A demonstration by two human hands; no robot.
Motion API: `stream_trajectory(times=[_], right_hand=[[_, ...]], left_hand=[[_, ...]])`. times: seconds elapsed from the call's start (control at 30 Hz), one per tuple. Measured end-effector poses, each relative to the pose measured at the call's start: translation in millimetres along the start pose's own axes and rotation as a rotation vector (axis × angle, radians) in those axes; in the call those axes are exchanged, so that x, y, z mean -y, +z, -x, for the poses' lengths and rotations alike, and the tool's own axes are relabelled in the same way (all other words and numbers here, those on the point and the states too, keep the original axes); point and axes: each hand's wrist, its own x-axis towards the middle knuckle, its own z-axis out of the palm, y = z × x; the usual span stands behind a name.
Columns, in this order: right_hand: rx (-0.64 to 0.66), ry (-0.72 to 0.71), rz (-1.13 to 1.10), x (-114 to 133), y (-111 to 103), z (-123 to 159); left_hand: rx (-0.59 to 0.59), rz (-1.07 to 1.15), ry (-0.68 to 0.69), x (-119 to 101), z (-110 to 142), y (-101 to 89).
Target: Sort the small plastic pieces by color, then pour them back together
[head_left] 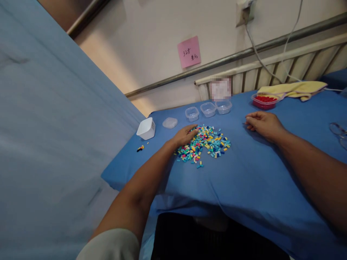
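Observation:
A pile of small coloured bricks [206, 142] lies on the blue-covered table [244, 173]. My left hand [185, 135] rests at the pile's left edge, fingers together and touching the bricks; I cannot see whether it holds any. My right hand [262, 124] lies on the cloth to the right of the pile, fingers curled under loosely, with nothing visible in it. Three clear small tubs [208, 109] stand in a row behind the pile, and a clear tub of red pieces [265, 101] sits at the back right.
A white box [146, 129] and a clear lid [170, 122] lie left of the tubs. A few stray bricks [140, 148] sit near the table's left edge. A yellow cloth [295, 89] lies at the back right; scissors [338, 130] at the right edge. A blue sheet [54, 126] hangs left.

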Motion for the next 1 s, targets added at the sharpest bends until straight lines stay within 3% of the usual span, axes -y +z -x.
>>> stream_trajectory(times=[0.1, 0.23, 0.47, 0.63, 0.73, 0.9, 1.0], right_hand=[[-0.039, -0.014, -0.049, -4, 2, -4], [-0.149, -0.03, -0.216, -6, 3, -12], [-0.291, -0.01, -0.279, -11, -14, -27], [-0.321, 0.035, -0.33, -13, -24, -30], [-0.331, 0.041, -0.336, -15, -25, -29], [-0.386, 0.136, -0.327, -11, -26, -36], [-0.452, 0.219, -0.296, -2, -30, -48]], left_hand=[[0.113, 0.006, 0.007, -11, -13, 3.4], [0.202, -0.218, -0.033, -37, -17, 8.4], [0.273, -0.361, 0.174, -61, 25, 15.6], [0.276, -0.418, 0.18, -53, 62, 10.6], [0.215, -0.427, 0.16, -37, 71, 4.8], [0.128, -0.348, -0.006, -11, 54, -2.0], [0.131, -0.301, -0.026, -18, 32, 0.3]])
